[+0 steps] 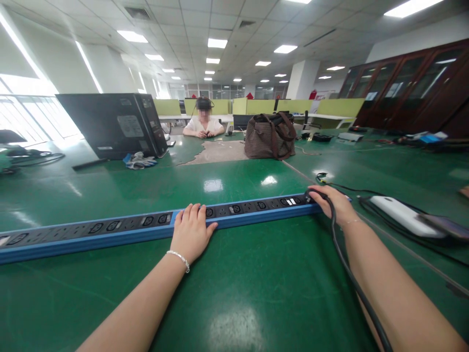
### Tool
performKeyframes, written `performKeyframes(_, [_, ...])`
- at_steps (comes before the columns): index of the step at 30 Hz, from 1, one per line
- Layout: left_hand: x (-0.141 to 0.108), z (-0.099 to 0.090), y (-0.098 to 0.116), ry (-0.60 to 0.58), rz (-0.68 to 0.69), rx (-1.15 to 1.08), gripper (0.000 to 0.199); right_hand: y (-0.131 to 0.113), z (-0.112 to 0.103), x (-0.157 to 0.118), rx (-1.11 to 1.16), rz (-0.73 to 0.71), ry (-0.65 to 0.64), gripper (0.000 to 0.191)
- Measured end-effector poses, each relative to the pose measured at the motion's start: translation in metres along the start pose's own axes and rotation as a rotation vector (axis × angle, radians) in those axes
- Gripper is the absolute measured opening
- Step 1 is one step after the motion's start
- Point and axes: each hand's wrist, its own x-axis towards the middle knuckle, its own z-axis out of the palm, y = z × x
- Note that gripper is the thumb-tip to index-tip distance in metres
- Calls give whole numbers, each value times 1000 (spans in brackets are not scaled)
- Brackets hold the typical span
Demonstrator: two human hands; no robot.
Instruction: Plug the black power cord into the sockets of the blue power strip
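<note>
A long blue power strip [242, 220] with a row of black sockets lies across the green table. My left hand [191, 231] rests on its middle, fingers over the top face and thumb apart along the near side. Near the strip's right end, my right hand [334, 203] grips a black plug [309, 196] at the last socket. How deep the plug sits cannot be made out. Its thick black cable [346, 261] hangs from the plug and runs down beside my right forearm.
Beyond the strip stand a black computer case [120, 124], gloves [139, 160] and a brown bag [270, 137]. A white power bank or adapter [405, 215] with a phone [445, 227] and thin cables lies at the right. Across the table sits a person [203, 122].
</note>
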Motion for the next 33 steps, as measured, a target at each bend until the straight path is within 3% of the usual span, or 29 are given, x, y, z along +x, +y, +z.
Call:
performKeyframes(21, [1, -4, 2, -31, -12, 3, 56, -8, 6, -19, -46, -15, 8, 37])
performKeyframes(28, [1, -2, 1, -20, -3, 10, 57, 5, 14, -29, 107, 92, 12, 56])
performKeyframes(33, [1, -3, 1, -18, -3, -8, 56, 10, 5, -23, 279, 397, 61, 47])
